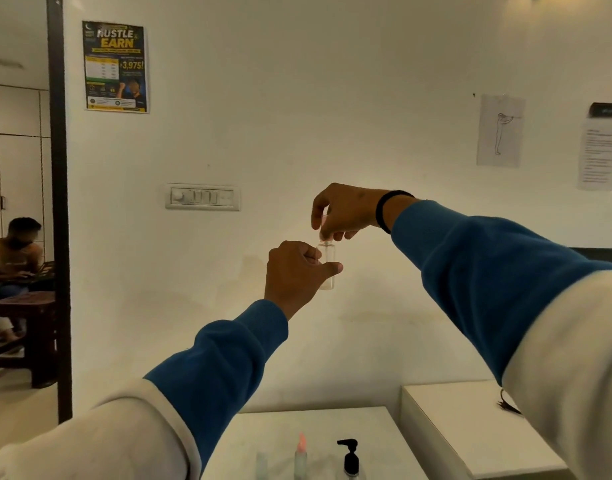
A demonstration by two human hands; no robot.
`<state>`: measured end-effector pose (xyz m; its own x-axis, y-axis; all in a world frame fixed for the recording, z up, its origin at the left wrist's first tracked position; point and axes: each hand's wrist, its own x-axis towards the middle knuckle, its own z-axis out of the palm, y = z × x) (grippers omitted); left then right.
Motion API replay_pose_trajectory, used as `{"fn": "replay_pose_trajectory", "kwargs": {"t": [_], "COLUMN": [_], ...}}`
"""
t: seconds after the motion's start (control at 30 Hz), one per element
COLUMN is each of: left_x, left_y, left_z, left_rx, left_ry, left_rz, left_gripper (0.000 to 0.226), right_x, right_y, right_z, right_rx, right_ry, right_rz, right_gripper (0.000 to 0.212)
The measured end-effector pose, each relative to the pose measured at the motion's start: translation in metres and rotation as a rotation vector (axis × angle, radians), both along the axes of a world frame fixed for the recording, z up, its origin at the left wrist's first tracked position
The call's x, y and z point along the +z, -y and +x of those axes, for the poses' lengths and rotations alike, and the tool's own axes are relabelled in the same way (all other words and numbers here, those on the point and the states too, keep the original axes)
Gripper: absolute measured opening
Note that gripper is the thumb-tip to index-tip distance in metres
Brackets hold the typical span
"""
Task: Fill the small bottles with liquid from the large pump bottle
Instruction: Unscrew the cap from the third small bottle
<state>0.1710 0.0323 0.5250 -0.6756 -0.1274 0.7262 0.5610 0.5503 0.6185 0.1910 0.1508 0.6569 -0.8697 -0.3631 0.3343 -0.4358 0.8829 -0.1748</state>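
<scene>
Left hand [299, 271]: raised in front of the wall, fingers curled round a small clear bottle [327, 268], thumb across its front; bottle upright, roughly level with the eyes.

Right hand [342, 213]: directly above, fingertips pinching the bottle's cap or spray top [324, 230]. Whether the cap is being screwed on or taken off cannot be told; the cap itself is barely visible against the fingers.

Bottle contents: too pale against the wall to judge a fill level.

Table [366, 420], low in view, well apart from the hands: large pump bottle [351, 457] with black pump head; beside it a small bottle with a pinkish top [300, 457]; further left another small clear bottle [262, 464], faint.

Surroundings: switch plate [203, 197] and poster [115, 66] on the wall; a seated person [15, 251] beyond the doorway at left.

Risks, as judged: bottle held high over the table, so a slip of the left grip while the right twists could drop it. A tilt with the cap loose could spill liquid. A smooth, wet bottle would make both likelier.
</scene>
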Motion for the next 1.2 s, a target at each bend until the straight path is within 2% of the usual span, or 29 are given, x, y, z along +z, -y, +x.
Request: {"fn": "replay_pose_trajectory", "kwargs": {"t": [0.1, 0.2, 0.27, 0.43, 0.53, 0.67, 0.73, 0.87, 0.93, 1.0, 1.1, 1.2], "left_x": [0.0, 0.002, 0.002, -0.002, -0.003, 0.003, 0.004, -0.002, -0.006, -0.006, -0.002, 0.0], "left_y": [0.001, 0.0, -0.001, -0.003, -0.003, -0.002, -0.002, -0.001, 0.0, 0.0, -0.001, -0.001], "left_z": [-0.001, -0.001, 0.0, -0.002, -0.001, 0.001, 0.001, 0.0, 0.001, 0.001, 0.001, 0.0], "left_rx": [0.006, 0.01, 0.013, 0.014, 0.024, 0.028, 0.026, 0.011, 0.019, 0.014, 0.008, 0.005], "left_ry": [-0.007, -0.011, -0.011, -0.013, -0.01, -0.012, -0.016, 0.01, 0.018, 0.017, 0.01, -0.003], "left_rz": [-0.002, -0.006, -0.016, -0.015, -0.019, -0.015, -0.028, -0.022, -0.029, -0.015, -0.003, -0.006], "left_gripper": [0.037, 0.037, 0.037, 0.043, 0.045, 0.041, 0.04, 0.038, 0.038, 0.038, 0.037, 0.037], "right_x": [0.0, -0.001, -0.001, 0.005, 0.006, 0.003, 0.002, 0.002, 0.0, -0.003, -0.006, -0.004], "right_y": [0.0, 0.0, 0.0, 0.001, 0.0, 0.001, -0.001, 0.0, 0.002, 0.004, 0.003, 0.002], "right_z": [0.0, 0.001, -0.001, 0.002, 0.003, -0.002, -0.004, 0.001, 0.003, 0.001, -0.002, -0.004], "right_rx": [-0.026, -0.148, -0.145, -0.064, -0.052, -0.135, -0.116, -0.029, -0.017, -0.032, -0.126, -0.144], "right_ry": [0.03, -0.08, -0.077, 0.085, 0.106, -0.011, -0.021, 0.092, 0.116, 0.088, -0.065, -0.137], "right_rz": [0.002, 0.033, 0.001, -0.004, 0.008, 0.03, 0.014, -0.012, 0.023, 0.037, 0.067, 0.089], "right_gripper": [0.034, 0.046, 0.04, 0.017, 0.02, 0.042, 0.037, 0.014, 0.016, 0.023, 0.041, 0.04]}}
